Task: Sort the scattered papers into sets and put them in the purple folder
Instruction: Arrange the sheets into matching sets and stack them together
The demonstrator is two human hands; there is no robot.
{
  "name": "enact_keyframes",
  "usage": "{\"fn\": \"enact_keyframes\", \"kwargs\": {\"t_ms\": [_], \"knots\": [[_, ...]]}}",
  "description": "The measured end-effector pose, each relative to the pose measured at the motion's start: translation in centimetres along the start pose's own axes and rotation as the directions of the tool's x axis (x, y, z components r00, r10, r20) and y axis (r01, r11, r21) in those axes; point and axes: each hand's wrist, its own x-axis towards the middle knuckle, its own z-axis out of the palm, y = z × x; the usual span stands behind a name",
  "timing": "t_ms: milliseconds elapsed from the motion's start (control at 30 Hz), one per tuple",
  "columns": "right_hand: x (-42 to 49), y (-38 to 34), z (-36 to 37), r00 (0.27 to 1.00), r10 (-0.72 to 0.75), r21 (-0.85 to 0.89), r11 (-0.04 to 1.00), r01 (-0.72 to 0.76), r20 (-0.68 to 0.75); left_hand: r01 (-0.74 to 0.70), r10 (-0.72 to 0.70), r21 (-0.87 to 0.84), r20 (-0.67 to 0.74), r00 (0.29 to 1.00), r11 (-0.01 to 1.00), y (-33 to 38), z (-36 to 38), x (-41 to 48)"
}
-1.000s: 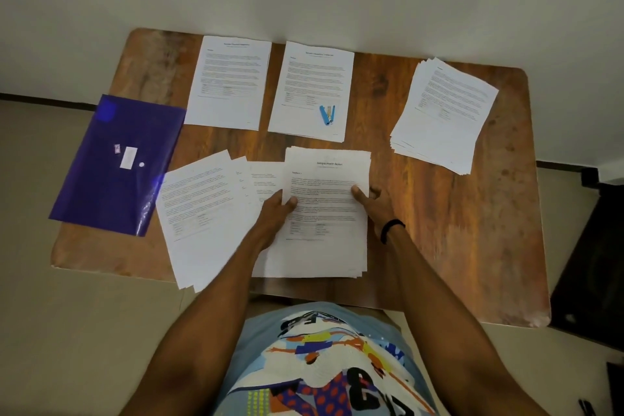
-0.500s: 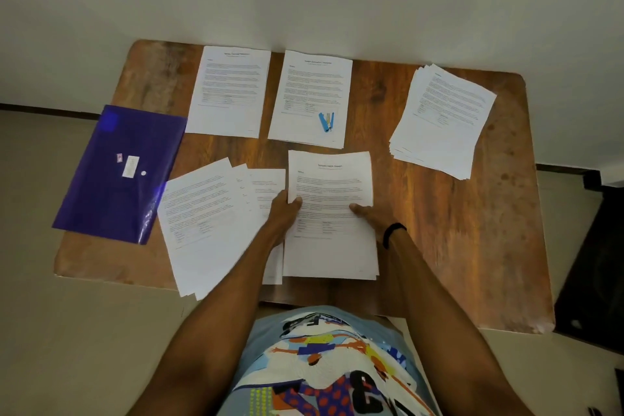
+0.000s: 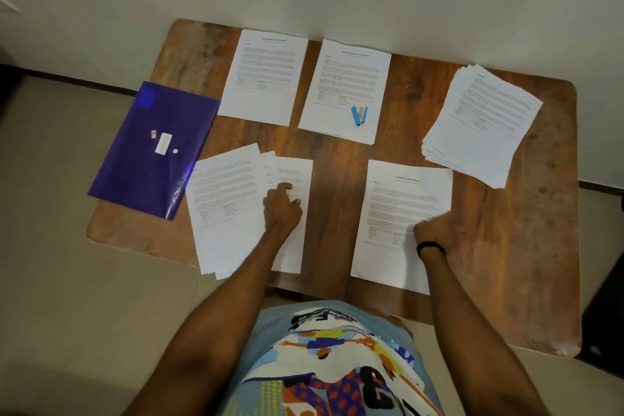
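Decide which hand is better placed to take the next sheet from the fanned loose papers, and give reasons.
Left, probably. The left hand rests on the fanned loose papers, beside the purple folder. The right hand sits on a separate neat stack, across a bare strip of wooden table.

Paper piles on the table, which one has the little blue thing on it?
The far middle pile; only it carries the small blue tool, near its lower right corner.
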Motion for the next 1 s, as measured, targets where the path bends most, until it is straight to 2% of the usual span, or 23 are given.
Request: {"fn": "enact_keyframes", "kwargs": {"t_ms": [67,133,233,333,400,467,567,667,733,833,933,1000], "knots": [[-2.1,-1.7,1.2,0.982,-0.116,-0.128,0.987,0.097,-0.15,0.065,-0.061,0.096,-0.044,0.997,0.993,-1.3,-0.7,0.3],[-4.1,-4.0,3.6,0.947,-0.252,-0.113,0.966,0.233,-0.2,0.124,-0.115,0.216,-0.058,0.992,0.968,-2.6,-1.6,0.3],[-7.7,-7.6,7.9,0.913,-0.406,-0.05,0.913,0.404,-0.045,0.172,-0.2,0.317,0.055,0.978,0.933,-4.9,-2.3,0.2],[-11.3,-10.1,11.6,0.829,-0.531,-0.024,0.839,0.543,0.175,0.098,-0.163,0.322,0.181,0.97,0.942,-6.9,-2.5,-0.6],[-12.9,-11.3,13.7,0.781,-0.534,0.085,0.839,0.538,0.323,0.032,-0.107,0.333,0.208,0.972,0.942,-7.7,-2.5,-1.0],[-13.9,-12.4,15.5,0.781,-0.498,0.116,0.862,0.493,0.376,-0.005,-0.073,0.351,0.208,0.975,0.936,-8.1,-2.5,-1.5],[-14.3,-12.9,17.5,0.797,-0.464,-0.015,0.861,0.508,0.387,-0.05,-0.03,0.369,0.208,0.978,0.928,-8.6,-2.6,-2.0],[-14.3,-13.5,17.4,0.772,-0.519,-0.169,0.779,0.604,0.368,-0.07,-0.011,0.375,0.21,0.978,0.924,-9.1,-2.8,-2.0],[-13.8,-14.1,17.2,0.732,-0.572,-0.178,0.73,0.66,0.369,-0.078,-0.005,0.385,0.211,0.977,0.919,-9.3,-2.9,-1.9],[-13.4,-14.9,17.4,0.65,-0.594,-0.185,0.655,0.733,0.474,-0.086,-0.001,0.394,0.215,0.977,0.915,-9.5,-2.9,-1.8],[-13.9,-15.2,18.3,0.568,-0.621,-0.241,0.533,0.811,0.54,-0.077,-0.008,0.381,0.217,0.976,0.921,-9.9,-2.8,-1.7],[-14.5,-15.3,18.7,0.559,-0.624,-0.266,0.504,0.822,0.545,-0.083,0.0,0.376,0.215,0.977,0.923,-10.1,-2.8,-1.6]]}}
